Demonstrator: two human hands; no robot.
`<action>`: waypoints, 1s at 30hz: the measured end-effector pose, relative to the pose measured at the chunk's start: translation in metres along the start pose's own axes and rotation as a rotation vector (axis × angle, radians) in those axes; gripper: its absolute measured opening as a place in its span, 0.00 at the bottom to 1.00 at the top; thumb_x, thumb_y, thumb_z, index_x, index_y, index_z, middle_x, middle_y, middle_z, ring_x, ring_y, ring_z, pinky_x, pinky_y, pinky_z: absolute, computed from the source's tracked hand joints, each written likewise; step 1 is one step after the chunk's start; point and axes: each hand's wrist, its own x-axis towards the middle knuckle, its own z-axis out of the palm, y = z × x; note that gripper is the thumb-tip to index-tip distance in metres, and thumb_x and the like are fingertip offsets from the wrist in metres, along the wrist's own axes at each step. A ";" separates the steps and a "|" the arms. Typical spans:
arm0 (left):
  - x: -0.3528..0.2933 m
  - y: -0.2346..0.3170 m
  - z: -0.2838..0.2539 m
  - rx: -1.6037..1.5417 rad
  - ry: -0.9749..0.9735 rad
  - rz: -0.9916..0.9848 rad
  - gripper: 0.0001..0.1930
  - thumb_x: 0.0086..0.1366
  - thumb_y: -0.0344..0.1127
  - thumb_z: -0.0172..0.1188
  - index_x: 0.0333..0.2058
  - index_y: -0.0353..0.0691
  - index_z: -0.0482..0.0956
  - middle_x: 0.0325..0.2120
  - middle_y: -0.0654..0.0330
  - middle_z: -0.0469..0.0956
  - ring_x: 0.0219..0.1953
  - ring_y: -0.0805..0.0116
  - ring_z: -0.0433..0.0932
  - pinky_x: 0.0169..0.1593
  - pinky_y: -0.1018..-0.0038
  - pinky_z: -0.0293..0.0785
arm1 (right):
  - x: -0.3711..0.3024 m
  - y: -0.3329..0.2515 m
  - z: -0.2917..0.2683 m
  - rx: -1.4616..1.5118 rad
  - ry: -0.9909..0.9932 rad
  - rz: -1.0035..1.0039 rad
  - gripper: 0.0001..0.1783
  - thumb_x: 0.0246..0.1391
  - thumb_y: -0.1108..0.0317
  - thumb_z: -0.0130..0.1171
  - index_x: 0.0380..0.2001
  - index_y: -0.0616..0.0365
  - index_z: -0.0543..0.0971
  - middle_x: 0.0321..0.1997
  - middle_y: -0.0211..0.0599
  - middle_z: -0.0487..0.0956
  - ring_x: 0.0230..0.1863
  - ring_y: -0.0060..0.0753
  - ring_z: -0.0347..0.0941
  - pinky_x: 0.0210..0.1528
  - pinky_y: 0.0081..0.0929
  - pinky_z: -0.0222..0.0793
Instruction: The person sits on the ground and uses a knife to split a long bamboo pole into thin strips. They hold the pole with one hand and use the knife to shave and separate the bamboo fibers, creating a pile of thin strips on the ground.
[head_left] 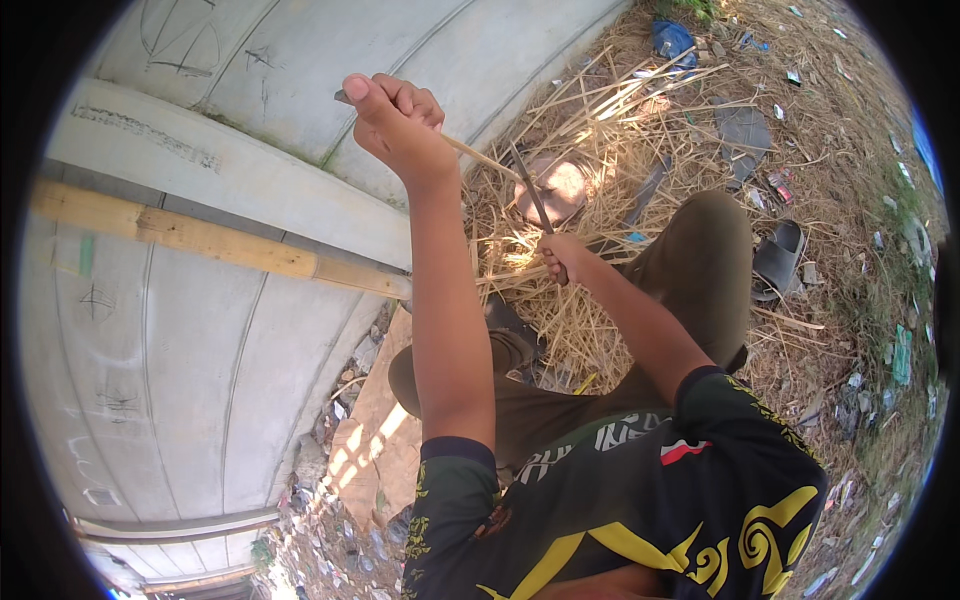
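My left hand (400,125) is raised in front of the wall, its fingers closed round a thin pale bamboo strip (480,157). A small dark end pokes out beside the thumb; I cannot tell whether it belongs to the strip. The strip slants down to the right, toward the blade of a long dark knife (535,190). My right hand (562,258) grips the knife at its lower end, with the blade pointing up and away from me. Whether blade and strip touch is hard to see. Below them lies a rounded pinkish-brown block (553,190).
Pale split strips (610,130) and shavings litter the ground. A grey panel wall (330,70) with a bamboo pole (220,243) stands at the left. At the right lie a black sandal (778,262), a flat dark piece (742,138) and a blue plastic bag (675,42).
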 end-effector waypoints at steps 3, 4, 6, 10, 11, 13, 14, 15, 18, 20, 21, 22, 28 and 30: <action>0.017 0.017 -0.004 -0.046 -0.135 -0.048 0.24 0.68 0.50 0.48 0.17 0.47 0.52 0.11 0.68 0.49 0.13 0.75 0.47 0.20 0.74 0.46 | -0.004 -0.014 -0.002 0.204 -0.181 0.116 0.17 0.53 0.70 0.54 0.16 0.47 0.60 0.11 0.22 0.56 0.11 0.21 0.52 0.18 0.29 0.56; 0.023 0.021 -0.001 -0.072 -0.190 -0.056 0.22 0.67 0.46 0.48 0.17 0.47 0.52 0.10 0.68 0.49 0.14 0.75 0.47 0.20 0.73 0.46 | -0.006 -0.021 -0.008 0.237 -0.198 0.120 0.18 0.53 0.70 0.54 0.16 0.46 0.59 0.11 0.21 0.56 0.11 0.20 0.52 0.18 0.29 0.56; 0.024 0.021 0.000 -0.110 -0.193 -0.025 0.19 0.64 0.39 0.48 0.17 0.47 0.51 0.10 0.69 0.48 0.13 0.76 0.44 0.19 0.75 0.43 | 0.004 -0.014 -0.019 -0.169 0.061 -0.151 0.11 0.52 0.66 0.57 0.20 0.59 0.72 0.13 0.33 0.69 0.15 0.35 0.67 0.23 0.38 0.66; 0.014 0.017 -0.026 -0.120 -0.066 0.098 0.22 0.64 0.42 0.51 0.16 0.48 0.50 0.09 0.69 0.47 0.13 0.79 0.41 0.18 0.77 0.38 | -0.059 -0.011 0.050 -0.860 0.458 -0.659 0.19 0.50 0.60 0.61 0.35 0.68 0.82 0.23 0.55 0.80 0.30 0.55 0.80 0.36 0.43 0.74; 0.009 0.016 -0.026 -0.148 -0.040 0.118 0.23 0.64 0.44 0.51 0.16 0.48 0.49 0.09 0.70 0.47 0.13 0.79 0.40 0.18 0.77 0.37 | -0.063 -0.018 0.056 -0.841 0.459 -0.711 0.18 0.50 0.59 0.61 0.35 0.67 0.82 0.23 0.54 0.80 0.29 0.55 0.79 0.36 0.43 0.74; -0.002 0.020 -0.022 -0.072 -0.021 0.092 0.22 0.59 0.50 0.50 0.17 0.50 0.49 0.09 0.70 0.46 0.13 0.77 0.40 0.19 0.77 0.36 | -0.049 -0.014 0.055 -0.814 0.426 -0.813 0.18 0.53 0.60 0.58 0.34 0.68 0.82 0.22 0.51 0.80 0.26 0.48 0.80 0.34 0.44 0.74; -0.005 0.021 -0.016 -0.052 -0.017 0.083 0.23 0.57 0.54 0.50 0.17 0.50 0.49 0.10 0.70 0.45 0.13 0.77 0.40 0.20 0.76 0.36 | -0.020 -0.004 0.028 -0.783 0.426 -0.622 0.17 0.53 0.61 0.58 0.32 0.67 0.81 0.21 0.48 0.79 0.24 0.46 0.79 0.32 0.44 0.73; -0.004 0.022 -0.007 -0.073 -0.014 0.069 0.23 0.57 0.53 0.50 0.17 0.50 0.49 0.10 0.70 0.45 0.13 0.77 0.40 0.20 0.76 0.36 | 0.017 0.009 -0.016 -0.746 0.439 -0.436 0.15 0.53 0.62 0.58 0.30 0.67 0.81 0.19 0.45 0.78 0.21 0.43 0.78 0.29 0.44 0.72; -0.001 0.022 -0.012 -0.055 0.023 0.065 0.22 0.58 0.51 0.50 0.17 0.50 0.49 0.10 0.70 0.45 0.13 0.77 0.39 0.20 0.77 0.36 | 0.039 0.020 -0.032 -0.532 0.428 -0.144 0.10 0.53 0.66 0.57 0.24 0.64 0.76 0.14 0.35 0.72 0.15 0.35 0.70 0.22 0.42 0.66; 0.001 0.023 -0.016 -0.011 0.043 0.088 0.22 0.59 0.50 0.51 0.18 0.50 0.49 0.10 0.70 0.45 0.13 0.77 0.39 0.21 0.77 0.36 | 0.042 0.016 -0.020 -0.247 0.292 -0.043 0.09 0.52 0.69 0.56 0.21 0.60 0.73 0.12 0.30 0.67 0.12 0.29 0.64 0.17 0.37 0.61; 0.004 0.022 -0.015 -0.041 0.030 0.078 0.21 0.60 0.48 0.50 0.18 0.50 0.48 0.11 0.70 0.45 0.14 0.76 0.39 0.21 0.76 0.36 | 0.046 0.017 -0.021 -0.053 0.176 0.009 0.09 0.51 0.69 0.56 0.20 0.58 0.70 0.12 0.28 0.65 0.11 0.27 0.61 0.15 0.34 0.59; 0.006 0.021 -0.014 -0.030 0.049 0.073 0.21 0.60 0.48 0.50 0.18 0.51 0.48 0.11 0.70 0.44 0.14 0.76 0.39 0.22 0.75 0.35 | 0.048 0.016 -0.024 0.142 0.060 0.057 0.10 0.51 0.70 0.56 0.19 0.56 0.68 0.11 0.26 0.63 0.10 0.24 0.59 0.13 0.30 0.56; 0.008 0.020 -0.023 -0.002 0.090 0.056 0.22 0.60 0.47 0.51 0.18 0.52 0.46 0.11 0.70 0.44 0.14 0.76 0.38 0.22 0.74 0.35 | 0.014 0.013 0.012 -0.490 0.320 -0.343 0.14 0.50 0.63 0.61 0.32 0.66 0.80 0.16 0.41 0.75 0.15 0.40 0.71 0.24 0.39 0.68; 0.003 0.021 -0.027 0.002 0.117 0.051 0.22 0.59 0.46 0.51 0.18 0.52 0.45 0.10 0.70 0.44 0.14 0.76 0.38 0.22 0.74 0.34 | -0.007 0.009 0.034 -0.764 0.396 -0.681 0.19 0.49 0.61 0.62 0.36 0.68 0.82 0.18 0.47 0.78 0.18 0.44 0.74 0.28 0.39 0.71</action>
